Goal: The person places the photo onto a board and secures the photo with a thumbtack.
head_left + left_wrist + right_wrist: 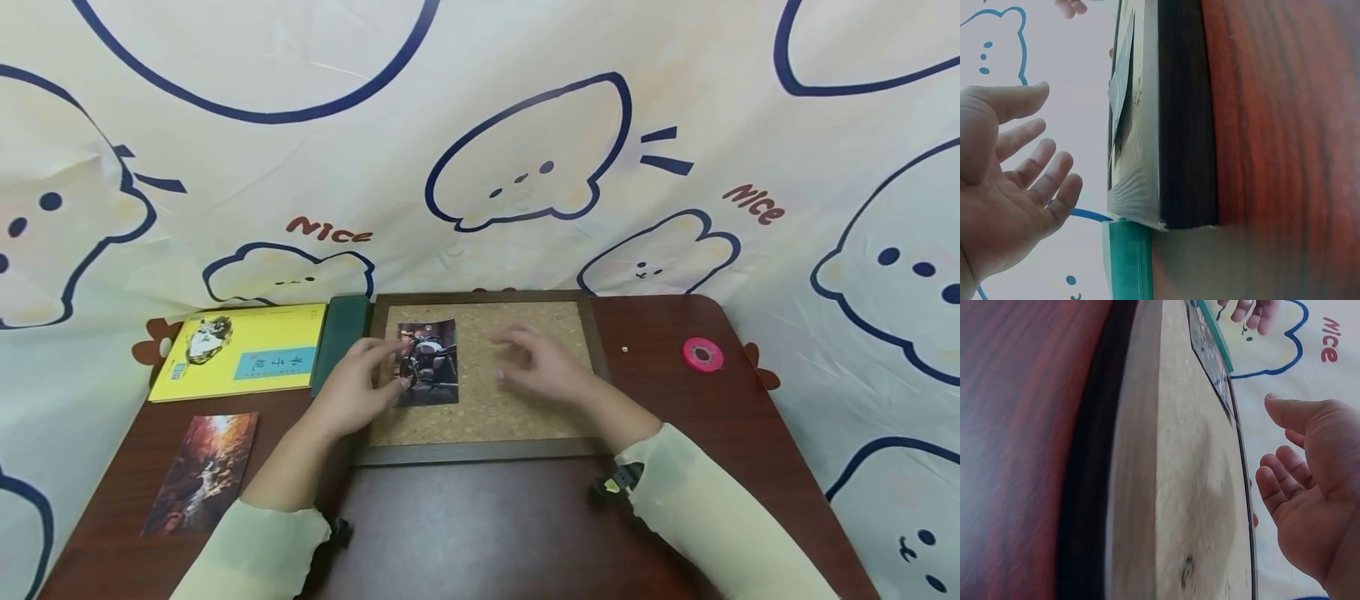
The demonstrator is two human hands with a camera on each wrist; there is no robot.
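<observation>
A dark photo card of a motorcycle (431,367) lies on the left part of a cork board (517,417) with a dark wooden frame. In the head view my left hand (358,387) overlaps the card's left edge. The left wrist view shows that hand (1019,181) raised above the board, its fingers spread and holding nothing. The card (1121,81) lies tilted there, one edge lifted off the cork. My right hand (543,364) hovers over the right half of the board. Its fingers are loosely bent and hold nothing, as the right wrist view shows the hand (1310,481).
Left of the board lie a dark green box or book (341,337) and a yellow book (225,333). A second photo card in red tones (202,471) lies nearer on the left. On the right are a pink ring-shaped thing (702,354) and a tiny pale bead-like object (625,349).
</observation>
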